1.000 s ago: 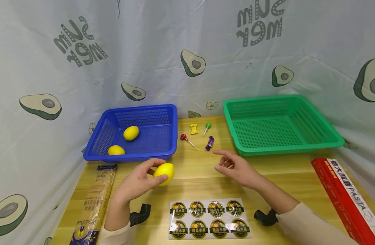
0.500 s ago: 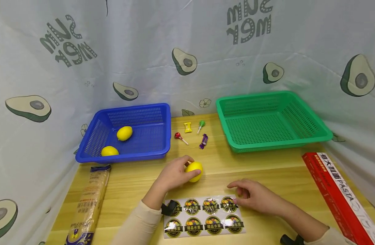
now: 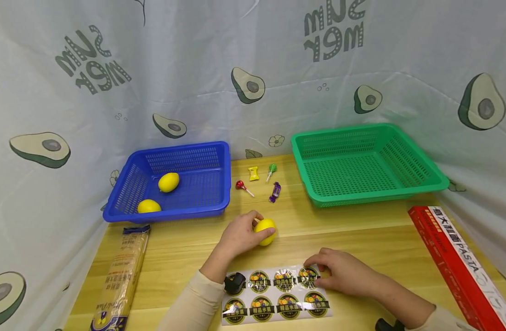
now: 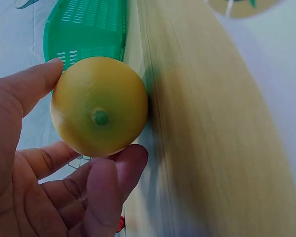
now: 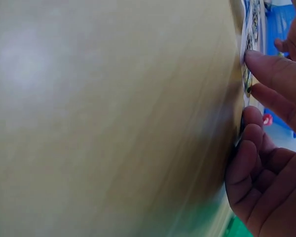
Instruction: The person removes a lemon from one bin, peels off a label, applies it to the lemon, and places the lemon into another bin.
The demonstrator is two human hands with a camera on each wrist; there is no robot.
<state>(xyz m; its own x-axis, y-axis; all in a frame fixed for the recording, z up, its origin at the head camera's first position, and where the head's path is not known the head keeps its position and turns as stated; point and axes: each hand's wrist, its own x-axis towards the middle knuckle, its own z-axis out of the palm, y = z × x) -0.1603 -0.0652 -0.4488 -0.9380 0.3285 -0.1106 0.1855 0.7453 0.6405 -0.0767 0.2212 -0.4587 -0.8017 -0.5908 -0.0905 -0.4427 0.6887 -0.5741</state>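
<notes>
Now | my left hand (image 3: 236,236) grips a lemon (image 3: 265,231) on the table (image 3: 186,248) | my right hand (image 3: 339,276), fingers curled, picks at the sticker sheet (image 3: 273,296).

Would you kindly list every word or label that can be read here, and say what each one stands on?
"PASTA": on the red box, beside Chinese characters too small to read.
"SUM MER", mirrored: printed twice on the backdrop cloth.
Sticker sheet: labels too small to read.
Noodle packet: print blurred.
</notes>
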